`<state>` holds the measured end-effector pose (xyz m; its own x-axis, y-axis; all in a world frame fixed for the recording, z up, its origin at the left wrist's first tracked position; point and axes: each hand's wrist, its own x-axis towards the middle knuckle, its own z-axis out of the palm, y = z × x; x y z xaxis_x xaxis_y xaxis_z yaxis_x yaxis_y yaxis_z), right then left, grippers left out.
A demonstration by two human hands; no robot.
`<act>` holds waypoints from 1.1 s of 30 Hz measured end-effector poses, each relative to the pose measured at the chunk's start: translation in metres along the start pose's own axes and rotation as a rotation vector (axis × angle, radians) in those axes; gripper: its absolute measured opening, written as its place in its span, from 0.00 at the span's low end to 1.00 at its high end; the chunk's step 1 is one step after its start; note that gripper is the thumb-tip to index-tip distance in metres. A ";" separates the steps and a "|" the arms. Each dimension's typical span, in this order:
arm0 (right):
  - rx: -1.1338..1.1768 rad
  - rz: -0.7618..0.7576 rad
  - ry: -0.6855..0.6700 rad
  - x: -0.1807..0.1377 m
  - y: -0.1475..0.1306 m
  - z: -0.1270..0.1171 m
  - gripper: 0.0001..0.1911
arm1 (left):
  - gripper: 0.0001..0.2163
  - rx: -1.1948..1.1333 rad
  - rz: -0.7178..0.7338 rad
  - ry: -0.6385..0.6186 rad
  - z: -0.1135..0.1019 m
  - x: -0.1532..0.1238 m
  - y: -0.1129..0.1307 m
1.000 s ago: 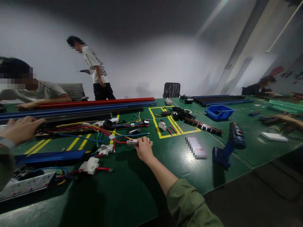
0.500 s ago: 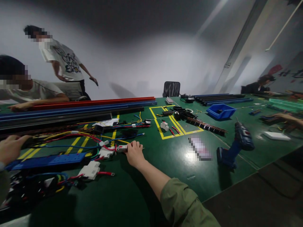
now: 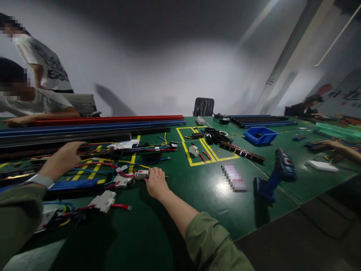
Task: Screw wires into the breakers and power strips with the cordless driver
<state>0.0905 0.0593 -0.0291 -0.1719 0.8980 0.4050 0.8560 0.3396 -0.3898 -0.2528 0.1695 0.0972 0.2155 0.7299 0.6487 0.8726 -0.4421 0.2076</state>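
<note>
My right hand [image 3: 156,181] is closed around the right end of a small white circuit breaker [image 3: 141,174] with a red mark. Red and yellow wires run left from around that breaker. Close beside it lie other white breakers [image 3: 123,180], joined to coloured wires. My left hand [image 3: 66,158], with a band at the wrist, is over the wire bundle at the left; its fingertips are mostly hidden. Under that wrist lies a blue rail [image 3: 75,184]. Nearer to me rests a larger white breaker [image 3: 105,200] with a red lugged cable [image 3: 121,206].
Long red, blue and black rails [image 3: 113,121] line the far left edge. A cordless drill [image 3: 278,175], a phone [image 3: 233,178] and a blue bin [image 3: 260,135] stand or lie to the right. Another breaker [image 3: 194,150] lies inside yellow tape. Other people sit or stand around the table.
My left hand has moved right and inward over the wires from the left edge. My right hand stays on the breaker. The standing person has shifted left in view.
</note>
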 end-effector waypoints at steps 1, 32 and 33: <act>0.024 -0.006 0.018 -0.001 -0.001 -0.001 0.22 | 0.17 -0.013 0.020 -0.017 0.012 0.005 0.021; -0.090 0.429 0.178 0.017 0.223 -0.095 0.22 | 0.23 -0.193 -0.157 -0.425 0.291 0.024 0.285; -0.009 0.435 0.213 0.017 0.226 -0.096 0.21 | 0.21 -0.177 -0.162 -0.429 0.291 0.025 0.285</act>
<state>0.3273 0.1245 -0.0310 0.3055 0.8787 0.3668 0.8305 -0.0575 -0.5540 0.1285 0.2135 -0.0409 0.2764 0.9293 0.2450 0.8302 -0.3593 0.4261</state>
